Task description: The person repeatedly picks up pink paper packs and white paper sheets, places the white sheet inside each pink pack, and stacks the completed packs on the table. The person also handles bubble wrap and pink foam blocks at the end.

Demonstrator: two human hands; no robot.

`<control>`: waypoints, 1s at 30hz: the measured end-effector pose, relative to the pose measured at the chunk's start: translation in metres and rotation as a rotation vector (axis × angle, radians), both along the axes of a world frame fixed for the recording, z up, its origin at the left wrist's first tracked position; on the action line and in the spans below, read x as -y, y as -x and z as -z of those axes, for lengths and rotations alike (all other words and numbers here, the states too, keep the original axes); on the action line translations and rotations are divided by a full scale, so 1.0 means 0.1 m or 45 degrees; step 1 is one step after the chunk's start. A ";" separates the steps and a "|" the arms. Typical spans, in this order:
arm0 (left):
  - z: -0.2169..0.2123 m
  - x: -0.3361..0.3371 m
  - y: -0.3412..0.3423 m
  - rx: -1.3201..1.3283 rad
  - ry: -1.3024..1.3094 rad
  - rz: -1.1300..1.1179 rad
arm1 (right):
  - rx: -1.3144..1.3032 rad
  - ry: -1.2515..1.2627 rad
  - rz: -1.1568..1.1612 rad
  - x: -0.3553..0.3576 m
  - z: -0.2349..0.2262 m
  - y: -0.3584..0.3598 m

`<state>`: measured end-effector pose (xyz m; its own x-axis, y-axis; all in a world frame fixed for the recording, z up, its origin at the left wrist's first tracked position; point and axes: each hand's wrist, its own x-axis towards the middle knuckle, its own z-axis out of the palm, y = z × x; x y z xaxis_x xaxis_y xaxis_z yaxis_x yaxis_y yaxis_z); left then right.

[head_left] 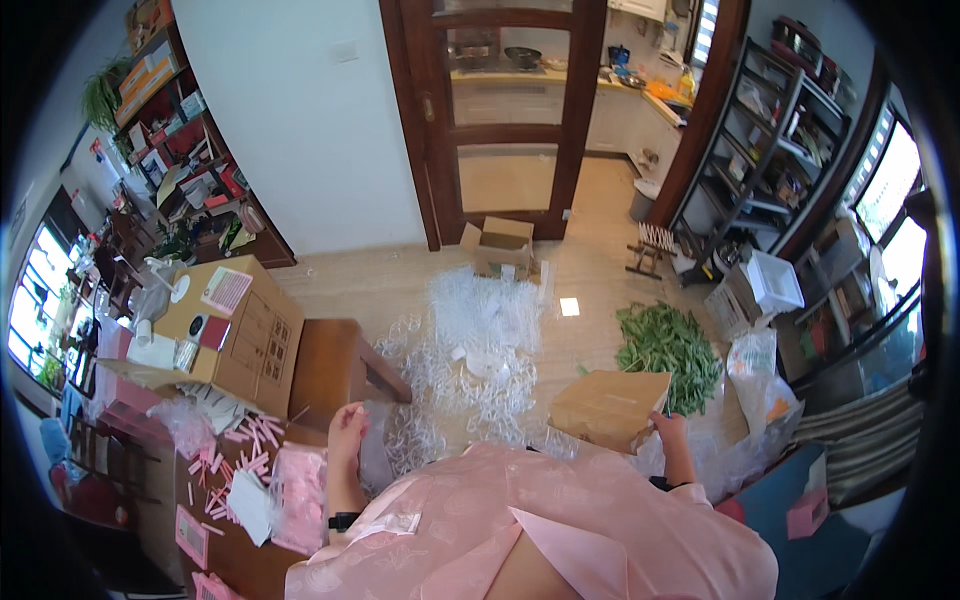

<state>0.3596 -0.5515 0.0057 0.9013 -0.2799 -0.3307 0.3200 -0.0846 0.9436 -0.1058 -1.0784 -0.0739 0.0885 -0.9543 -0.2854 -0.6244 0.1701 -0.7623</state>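
Head view: my left hand (pixel 347 432) rests on a clear plastic bag (pixel 376 455) at the edge of the desk (pixel 250 560), fingers closed on the bag's top. My right hand (pixel 668 427) grips the lower right corner of a brown cardboard box (pixel 608 407) on the floor, fingers clamped on its edge. Clear plastic pieces (pixel 470 350) lie heaped on the floor between both hands. A pile of green leaves (pixel 668 350) lies just behind the box. Pink strips (pixel 240 450) are scattered on the desk.

A wooden door (pixel 510 110) stands far off, a small open box (pixel 500 243) before it; green leaves (pixel 668 345) lie right, shelves (pixel 760 150) beyond.
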 end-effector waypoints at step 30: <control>-0.79 2.29 -0.03 -0.351 -0.345 -1.457 | -0.284 0.037 -0.710 4.71 1.30 -7.92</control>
